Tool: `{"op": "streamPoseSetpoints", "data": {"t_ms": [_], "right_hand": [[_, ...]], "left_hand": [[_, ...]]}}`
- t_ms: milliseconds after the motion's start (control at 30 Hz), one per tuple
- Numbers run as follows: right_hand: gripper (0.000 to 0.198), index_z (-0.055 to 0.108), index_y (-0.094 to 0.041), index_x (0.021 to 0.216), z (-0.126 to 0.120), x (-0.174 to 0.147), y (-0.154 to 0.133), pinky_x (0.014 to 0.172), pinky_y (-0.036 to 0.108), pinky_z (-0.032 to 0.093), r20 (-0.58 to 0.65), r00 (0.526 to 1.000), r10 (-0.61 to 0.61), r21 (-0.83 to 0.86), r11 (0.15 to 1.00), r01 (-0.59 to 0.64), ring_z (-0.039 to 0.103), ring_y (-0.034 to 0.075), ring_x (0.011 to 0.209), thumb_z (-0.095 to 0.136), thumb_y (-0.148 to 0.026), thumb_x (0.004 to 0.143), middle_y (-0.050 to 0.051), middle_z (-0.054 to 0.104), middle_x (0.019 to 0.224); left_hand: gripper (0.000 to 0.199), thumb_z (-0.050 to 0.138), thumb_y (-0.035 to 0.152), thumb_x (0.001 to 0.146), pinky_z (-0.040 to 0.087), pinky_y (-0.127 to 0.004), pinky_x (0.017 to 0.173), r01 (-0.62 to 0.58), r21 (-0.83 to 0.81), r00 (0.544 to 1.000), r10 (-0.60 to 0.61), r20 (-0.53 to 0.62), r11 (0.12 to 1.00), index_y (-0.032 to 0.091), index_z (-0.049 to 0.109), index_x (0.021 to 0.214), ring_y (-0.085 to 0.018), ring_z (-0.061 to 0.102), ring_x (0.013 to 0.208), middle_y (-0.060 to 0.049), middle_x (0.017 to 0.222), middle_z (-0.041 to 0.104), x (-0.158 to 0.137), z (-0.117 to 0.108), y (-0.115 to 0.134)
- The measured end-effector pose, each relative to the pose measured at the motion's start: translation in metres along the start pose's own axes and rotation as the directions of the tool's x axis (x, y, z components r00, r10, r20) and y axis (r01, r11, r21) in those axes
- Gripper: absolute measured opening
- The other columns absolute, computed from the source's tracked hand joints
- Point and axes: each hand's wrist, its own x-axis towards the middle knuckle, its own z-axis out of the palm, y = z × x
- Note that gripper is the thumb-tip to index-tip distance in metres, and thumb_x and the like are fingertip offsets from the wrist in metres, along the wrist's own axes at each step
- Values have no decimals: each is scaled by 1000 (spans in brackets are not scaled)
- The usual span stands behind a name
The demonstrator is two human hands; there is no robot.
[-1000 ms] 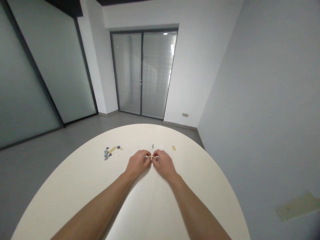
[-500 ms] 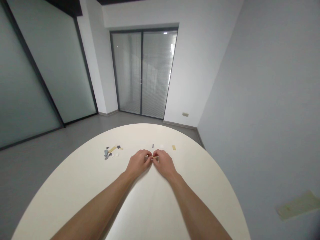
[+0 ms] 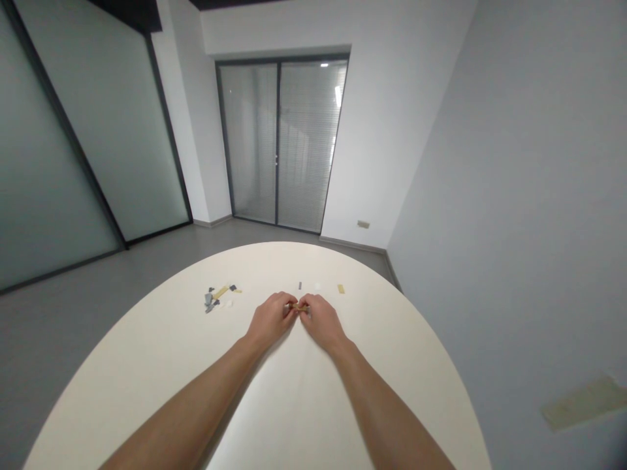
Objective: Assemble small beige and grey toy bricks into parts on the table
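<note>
Over the middle of the white round table, my left hand (image 3: 272, 317) and my right hand (image 3: 319, 318) meet with thumbs and fingers pinched. Between their fingertips is a small tan building brick piece (image 3: 298, 307), gripped from both sides and largely covered by the fingers. Something greyish shows by the fingertips, too small to make out. Just beyond the hands lies a small grey brick (image 3: 300, 285), with a pale white piece (image 3: 317, 286) beside it. A flat tan brick (image 3: 341, 288) rests farther right.
Left of my hands, a loose group of small pieces is spread on the table: a long tan piece (image 3: 221, 292), grey pieces (image 3: 208, 300), a dark piece (image 3: 232, 288) and white ones. The table's (image 3: 147, 365) curved far edge faces a glass door (image 3: 279, 143).
The hands have barely moved. More of the tan piece now shows between the fingertips. The loose pieces lie as before.
</note>
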Motion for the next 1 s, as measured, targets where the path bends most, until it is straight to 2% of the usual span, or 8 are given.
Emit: {"op": "streamPoseSetpoints", "data": {"t_ms": [467, 1000], "right_hand": [[12, 63, -23, 93, -2, 0, -4, 84, 27, 43, 38, 999, 18, -13, 1000, -17, 59, 16, 93, 58, -14, 87, 2, 66, 94], [12, 62, -23, 95, -4, -2, -6, 80, 27, 43, 30, 999, -24, -13, 1000, 24, 59, 16, 91, 55, -16, 91, 2, 66, 93]], "left_hand": [[18, 52, 34, 94, 44, -29, 77, 27, 38, 1000, -28, 3, 999, 23, 66, 98, -19, 60, 95, -4, 99, 69, 0, -2, 3], [16, 52, 28, 93, 44, -30, 77, 21, 54, 1000, -21, -6, 998, 23, 66, 98, -20, 60, 93, -4, 96, 70, 0, -1, 2]]}}
